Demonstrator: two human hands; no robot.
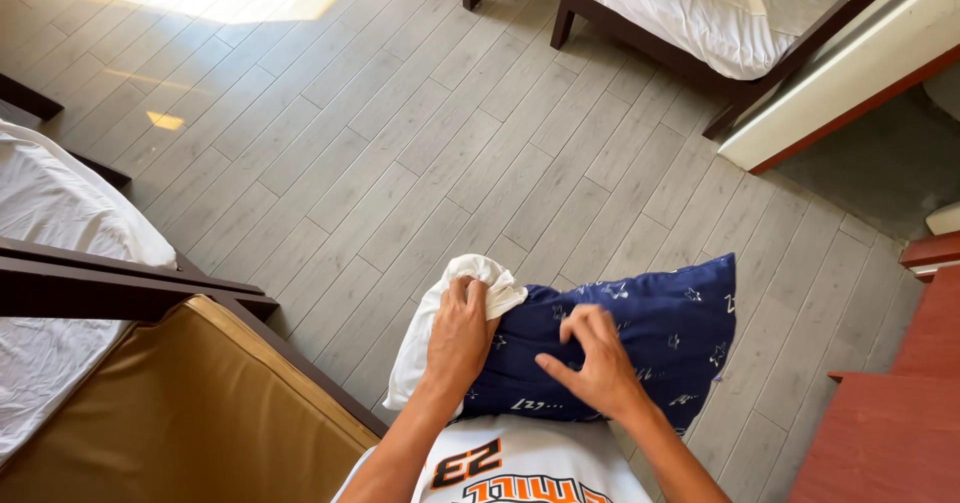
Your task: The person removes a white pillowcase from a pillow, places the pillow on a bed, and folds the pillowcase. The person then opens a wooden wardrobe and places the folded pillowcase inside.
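A dark blue pillow (660, 333) with small white prints is held in front of my body, above the floor. A white pillowcase (430, 338) is bunched around its left end. My left hand (460, 338) grips the bunched white fabric at that end. Spread over the middle of the blue pillow, my right hand (595, 358) pinches its fabric with curled fingers.
Grey plank floor (420, 133) lies below. A bed with white sheets and dark wooden frame (60, 263) stands at left, with a tan padded surface (190, 413) beside me. Another bed (700, 13) stands at the top right. Red-brown wooden furniture (890, 413) is at right.
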